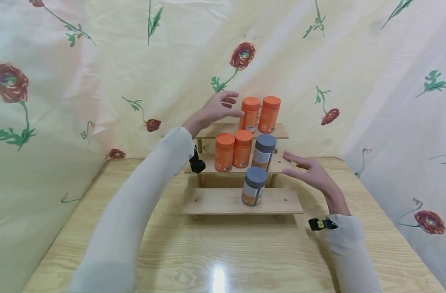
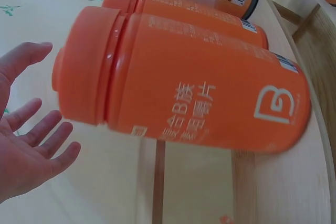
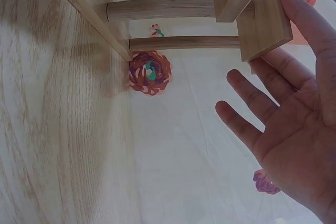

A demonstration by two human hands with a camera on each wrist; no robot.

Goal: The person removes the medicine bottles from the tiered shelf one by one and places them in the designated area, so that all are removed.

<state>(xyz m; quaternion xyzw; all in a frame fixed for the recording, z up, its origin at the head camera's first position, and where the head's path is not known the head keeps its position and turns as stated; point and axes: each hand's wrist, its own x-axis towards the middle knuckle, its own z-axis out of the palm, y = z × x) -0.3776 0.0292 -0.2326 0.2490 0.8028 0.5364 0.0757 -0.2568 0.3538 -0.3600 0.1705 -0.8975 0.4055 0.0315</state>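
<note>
A stepped wooden rack (image 1: 215, 201) holds several bottles. My left hand (image 1: 220, 108) reaches over to the top step, next to an orange bottle (image 1: 249, 116), its fingers loosely spread and holding nothing. Beside that bottle stands another orange bottle (image 1: 270, 116). On the middle step, two orange bottles stand left of a grey-capped bottle (image 1: 263, 152); one orange bottle (image 2: 210, 87) fills the left wrist view. A second grey-capped bottle (image 1: 254, 187) stands on the lowest step. At the middle step's right end is my right hand (image 3: 299, 114), fingers apart; whether it touches the wood I cannot tell.
The rack stands on a light wooden table (image 1: 223, 252) near its back edge. Cloth with printed flowers (image 1: 171, 73) hangs behind and at both sides. Black cameras are strapped at both wrists, one by the right sleeve (image 1: 349, 236).
</note>
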